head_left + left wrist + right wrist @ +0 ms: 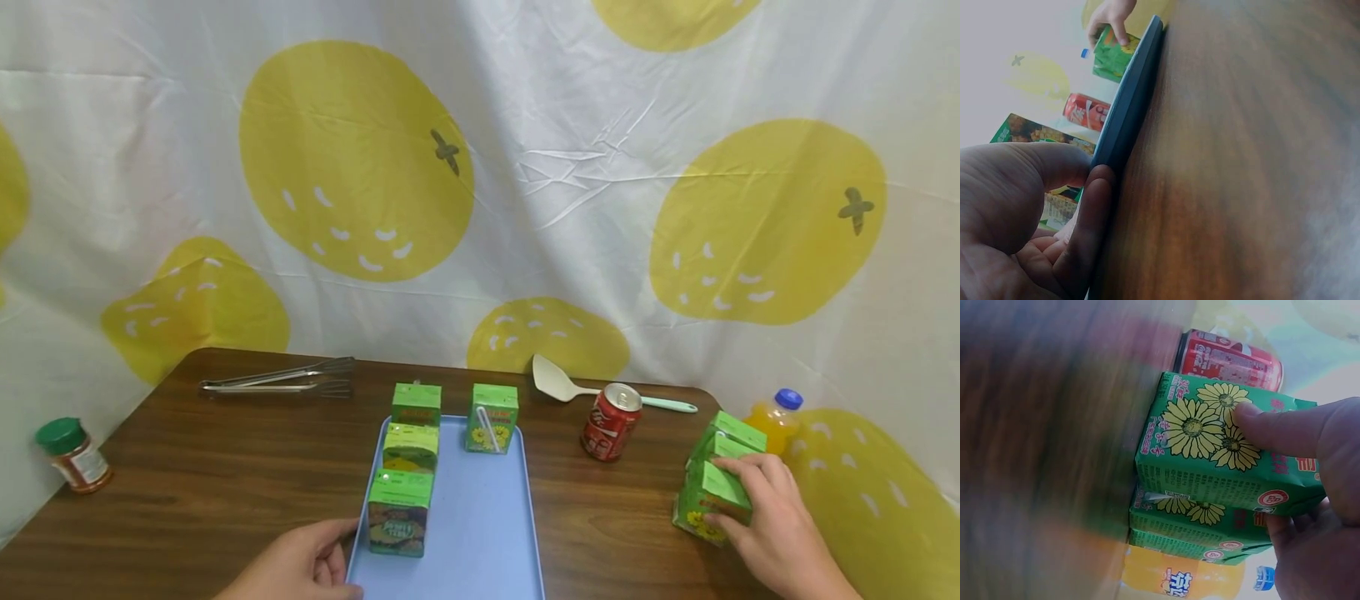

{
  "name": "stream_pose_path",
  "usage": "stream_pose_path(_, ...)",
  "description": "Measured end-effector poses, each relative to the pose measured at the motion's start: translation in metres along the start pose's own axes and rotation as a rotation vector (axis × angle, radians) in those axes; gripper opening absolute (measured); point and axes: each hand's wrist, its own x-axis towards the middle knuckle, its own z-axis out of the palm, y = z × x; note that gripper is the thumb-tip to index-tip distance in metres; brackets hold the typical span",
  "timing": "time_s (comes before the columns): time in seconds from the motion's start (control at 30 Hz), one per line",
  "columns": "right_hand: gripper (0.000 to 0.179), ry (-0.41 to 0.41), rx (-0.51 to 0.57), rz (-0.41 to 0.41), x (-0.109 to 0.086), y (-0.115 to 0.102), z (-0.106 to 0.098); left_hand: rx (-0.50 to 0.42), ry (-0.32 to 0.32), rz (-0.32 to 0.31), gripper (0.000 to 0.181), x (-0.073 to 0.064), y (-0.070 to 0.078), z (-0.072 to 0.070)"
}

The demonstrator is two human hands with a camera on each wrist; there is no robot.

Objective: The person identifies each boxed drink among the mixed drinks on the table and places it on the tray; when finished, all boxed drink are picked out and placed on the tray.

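Observation:
My right hand grips the nearest of several green drink cartons at the right of the table, thumb on its flower-printed face and fingers behind it. The other cartons stand right behind the held one. My left hand pinches the left rim of a blue tray between thumb and finger, as the left wrist view shows. Along the tray's left side stands a row of green cartons, one behind another. Another carton with a straw stands at the tray's far right corner.
A red soda can stands right of the tray, before a spatula. An orange drink bottle is behind the right-hand cartons. Metal tongs lie far left; a green-capped spice jar stands at the left edge. A printed curtain hangs behind.

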Motion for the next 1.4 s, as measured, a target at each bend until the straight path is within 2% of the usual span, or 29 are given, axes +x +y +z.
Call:
stream_pose_path(0.3,0.084,0.017,0.044,0.018,0.000,0.001,0.002,0.001,0.002,0.000,0.087,0.001,-0.003,0.000)
stream_pose_path(0.6,0.077,-0.187,0.044,0.253,0.002,-0.002,-0.009,0.014,-0.001,0.017,0.085,0.001,-0.001,-0.001)
stream_pose_path(0.77,0.075,-0.213,0.075,0.299,0.001,0.001,-0.012,0.015,-0.002,0.020,0.085,0.000,-0.001,-0.001)
stream_pose_path(1.07,0.072,-0.355,0.113,0.420,0.007,0.006,-0.021,-0.003,-0.008,0.010,0.087,0.002,-0.005,-0.001)
stream_pose_path(1.23,0.076,-0.398,0.119,0.462,0.007,0.009,-0.022,-0.002,-0.007,-0.003,0.087,0.002,-0.007,-0.001)
stream_pose_path(1.4,0.078,-0.409,0.122,0.472,0.007,0.011,-0.023,0.008,-0.003,0.016,0.086,0.002,-0.006,-0.001)
